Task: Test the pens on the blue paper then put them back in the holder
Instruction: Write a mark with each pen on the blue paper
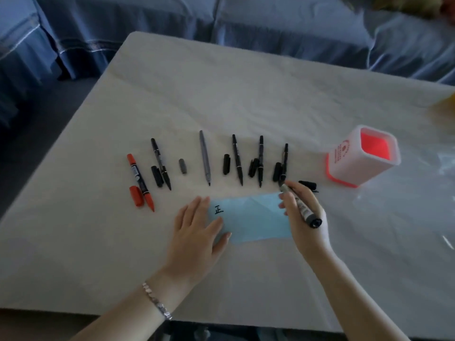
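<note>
A folded blue paper [251,217] lies near the table's front, with one black character written at its left end. My left hand [197,227] rests flat on the paper's left end, fingers apart. My right hand [302,217] grips a black marker [301,206] over the paper's right end. Its black cap [307,185] lies just behind that hand. Beyond the paper lie several uncapped pens in a row with caps beside them: a red marker [140,182] at the left, a grey pen [205,157] in the middle, black pens [237,159] to the right. The white and red holder [344,166] stands at the right.
The table [246,94] wears a white cloth. Clear plastic wrap [443,163] lies at the right edge. A blue-covered sofa [172,20] runs along the far side. A bracelet [156,301] sits on my left wrist.
</note>
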The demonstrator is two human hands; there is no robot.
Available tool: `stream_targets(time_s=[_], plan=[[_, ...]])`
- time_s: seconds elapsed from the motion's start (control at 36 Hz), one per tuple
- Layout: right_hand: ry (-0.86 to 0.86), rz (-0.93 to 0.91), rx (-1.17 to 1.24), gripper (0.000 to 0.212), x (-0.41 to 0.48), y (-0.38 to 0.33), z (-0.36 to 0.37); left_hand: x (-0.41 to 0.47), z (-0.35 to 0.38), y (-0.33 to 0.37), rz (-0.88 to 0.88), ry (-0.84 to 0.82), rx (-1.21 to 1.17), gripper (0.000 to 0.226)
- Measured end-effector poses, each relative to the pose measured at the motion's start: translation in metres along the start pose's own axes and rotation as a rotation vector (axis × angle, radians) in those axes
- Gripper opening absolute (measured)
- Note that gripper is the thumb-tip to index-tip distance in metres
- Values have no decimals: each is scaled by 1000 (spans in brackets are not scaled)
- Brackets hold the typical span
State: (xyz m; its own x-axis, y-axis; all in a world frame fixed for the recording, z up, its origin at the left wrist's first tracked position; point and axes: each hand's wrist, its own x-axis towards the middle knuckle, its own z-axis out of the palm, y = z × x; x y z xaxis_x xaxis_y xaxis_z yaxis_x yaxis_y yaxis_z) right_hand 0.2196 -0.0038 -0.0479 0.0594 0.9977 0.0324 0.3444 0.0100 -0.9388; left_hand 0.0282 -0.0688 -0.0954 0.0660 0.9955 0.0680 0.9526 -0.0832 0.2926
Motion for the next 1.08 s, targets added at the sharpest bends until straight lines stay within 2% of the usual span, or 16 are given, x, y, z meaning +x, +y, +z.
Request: stream_targets(time_s=[0.11,0.19,0.28,0.33,0.42,0.5,0.64,0.72,0.81,0.86,0.94,1.03,1.08], plan=[[53,-173,-342,21,2,5,-45,4,3,4,24,51,10,34],[32,-297,-656,26,12,12,-75,3,6,2,47,75,22,36],[-85,-301,-882,54,25,27,-96,4,5,0,72,94,11,38],[-101,-333,-966,64,34,35,-102,4,5,0,85,97,-4,37],[-130,-356,-999,63,44,40,-101,3,6,-2,73,76,-25,37],[-153,-289,-1009,56,49,45,-96,2,7,-3,73,61,-65,31],[-200,-222,-962,55,48,44,-95,3,1,2,62,22,-107,40],[-158,-219,-948,58,48,39,-95,3,1,3,69,11,-100,43],[-40,-285,-894,43,50,23,-86,3,3,2,71,2,-82,43],[-14,-283,-775,30,54,7,-74,3,2,1,72,-4,-72,44],[-112,-28,-671,24,69,-11,-51,3,1,1,74,-1,-66,47],[-181,129,-744,24,88,-19,-27,2,3,-1,82,-3,-67,37],[-248,207,-801,31,98,-24,-14,0,4,-2,77,-18,-77,39]])
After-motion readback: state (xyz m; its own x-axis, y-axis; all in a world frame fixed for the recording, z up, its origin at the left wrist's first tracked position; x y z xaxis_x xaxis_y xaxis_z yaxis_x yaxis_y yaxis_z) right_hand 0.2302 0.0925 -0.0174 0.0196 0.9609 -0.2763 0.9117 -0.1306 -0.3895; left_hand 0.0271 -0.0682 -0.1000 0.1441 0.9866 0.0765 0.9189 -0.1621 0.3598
